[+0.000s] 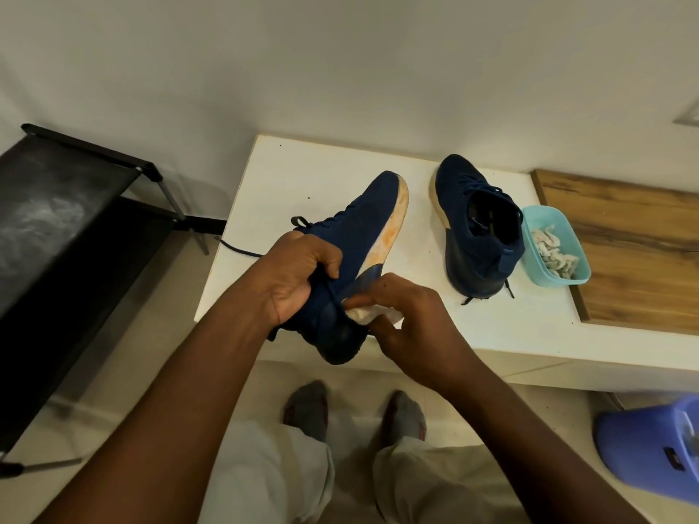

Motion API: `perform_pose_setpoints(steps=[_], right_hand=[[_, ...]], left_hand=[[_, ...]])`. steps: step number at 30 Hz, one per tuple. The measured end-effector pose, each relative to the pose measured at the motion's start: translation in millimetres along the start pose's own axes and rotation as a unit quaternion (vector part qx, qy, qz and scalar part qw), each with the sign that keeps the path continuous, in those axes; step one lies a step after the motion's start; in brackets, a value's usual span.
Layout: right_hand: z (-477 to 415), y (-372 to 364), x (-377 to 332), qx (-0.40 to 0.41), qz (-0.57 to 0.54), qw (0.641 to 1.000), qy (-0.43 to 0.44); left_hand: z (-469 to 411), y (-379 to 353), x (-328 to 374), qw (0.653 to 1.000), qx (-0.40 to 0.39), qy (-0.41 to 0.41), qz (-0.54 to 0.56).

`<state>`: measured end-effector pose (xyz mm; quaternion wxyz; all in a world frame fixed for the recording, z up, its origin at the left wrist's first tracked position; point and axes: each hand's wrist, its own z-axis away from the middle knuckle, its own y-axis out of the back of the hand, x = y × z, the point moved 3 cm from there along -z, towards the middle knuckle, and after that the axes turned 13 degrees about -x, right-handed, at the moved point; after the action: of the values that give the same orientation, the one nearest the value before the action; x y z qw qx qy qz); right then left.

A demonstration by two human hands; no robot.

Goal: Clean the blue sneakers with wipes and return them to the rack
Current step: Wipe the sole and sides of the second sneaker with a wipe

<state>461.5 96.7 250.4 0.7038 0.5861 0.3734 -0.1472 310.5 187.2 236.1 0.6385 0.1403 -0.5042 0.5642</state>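
I stand in a home, in socks on pale floor tiles (132, 372) — likely an entry corner. To the left of my hands sits a black shoe rack (75, 206); ahead, a low white table (302, 172) against a plain white wall (340, 62) — and a blue plastic bin (646, 444) at lower right.

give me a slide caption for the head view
Left hand holds a sneaker sole-out while right hand presses a wipe near its heel.
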Motion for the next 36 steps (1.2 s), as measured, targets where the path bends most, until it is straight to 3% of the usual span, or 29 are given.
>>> perform_pose_setpoints(steps=[3, 8, 14, 21, 26, 33, 36], right_hand=[[-10, 1, 4, 0.065, 0.044, 0.997, -0.003], [-36, 12, 35, 0.167, 0.094, 0.978, -0.079], [-43, 31, 46, 0.241, 0.043, 0.962, -0.122], [-22, 8, 19, 0.124, 0.039, 0.989, -0.068], [-49, 29, 36, 0.182, 0.112, 0.970, -0.111], [-31, 16, 14, 0.073, 0.079, 0.991, -0.081], [-46, 29, 25, 0.118, 0.118, 0.981, -0.095]], left_hand=[[-3, 1, -2, 1.000, -0.004, 0.001, -0.019], [-6, -8, -6, 0.996, 0.046, 0.004, -0.074], [-10, -18, -5, 0.991, 0.070, -0.002, -0.115], [-9, -10, -3, 0.986, 0.078, -0.035, -0.139], [-14, -8, -5, 0.987, 0.086, -0.026, -0.132], [-14, -4, -4, 0.988, 0.100, -0.026, -0.118], [-17, -4, -4, 0.988, 0.095, -0.030, -0.120]])
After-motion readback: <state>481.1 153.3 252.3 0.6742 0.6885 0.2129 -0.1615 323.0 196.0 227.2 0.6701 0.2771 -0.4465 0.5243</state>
